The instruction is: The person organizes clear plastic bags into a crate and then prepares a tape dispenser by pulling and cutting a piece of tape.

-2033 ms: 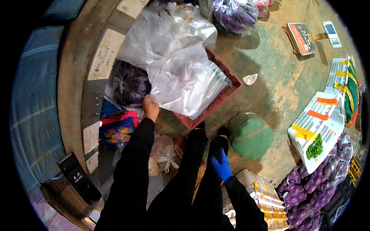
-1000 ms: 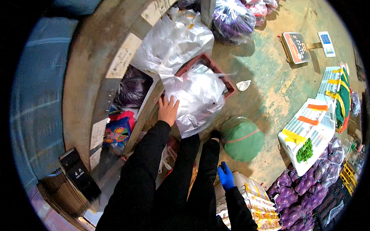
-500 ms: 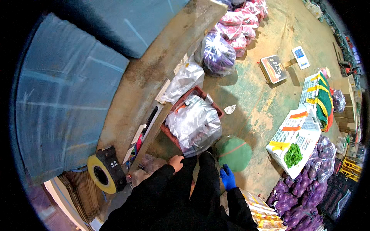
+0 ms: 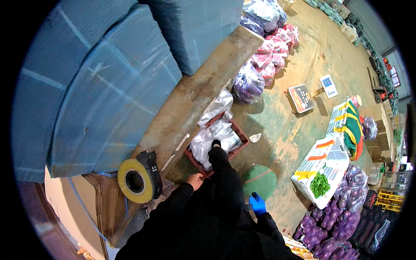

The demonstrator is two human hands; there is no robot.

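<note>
My left hand (image 4: 194, 181), bare, is low beside my black-clad leg, its fingers bent and their tips hard to make out. My right hand (image 4: 258, 204), in a blue glove, hangs at my other side, fingers slightly bent and apart, holding nothing visible. My black shoe (image 4: 216, 143) is over clear plastic sheeting (image 4: 203, 141) in a red crate (image 4: 240, 146); whether it presses down I cannot tell. A green round object (image 4: 260, 177) is near my right hand. A yellow tape roll in a black dispenser (image 4: 127, 173) lies on a worn ledge (image 4: 158, 125) to the left.
Blue wrapped blocks (image 4: 108, 99) line the left. Bagged produce (image 4: 273, 54) runs along the back. A scale (image 4: 300, 98) stands on the floor (image 4: 286, 147). At right are white baskets (image 4: 303, 177) with greens (image 4: 320, 185), purple sacks (image 4: 330, 219) and cardboard boxes (image 4: 379, 125).
My view has swung up and forward. My left hand has left the plastic and dropped beside my leg. My foot has risen over the crate's plastic.
</note>
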